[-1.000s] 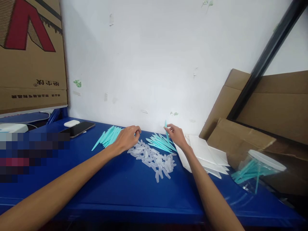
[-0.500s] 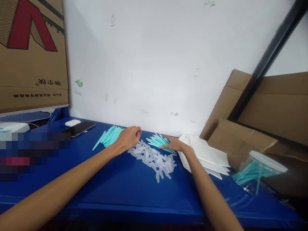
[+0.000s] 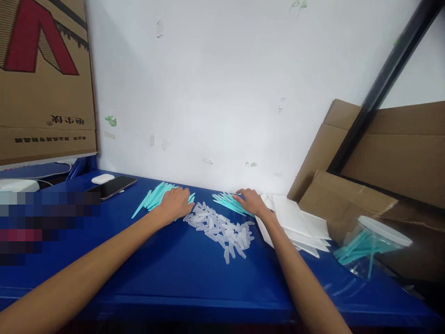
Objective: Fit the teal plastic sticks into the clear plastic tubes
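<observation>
Fingers at sticks (image 3: pixel 159 195), right hand (image 3: pixel 253 202) slightly spread, left hand (image 3: pixel 174 204) unclear; sticks look light, stiff, best pinched mid-length.

The single view looked out from the person's head, facing forward and down over the blue tabletop (image 3: pixel 156 273) at close range, with both hands (image 3: pixel 174 204) (image 3: pixel 251 202) near mid-frame and the white wall (image 3: pixel 208 93) filling the upper part. No second view shared any of the scene.
</observation>
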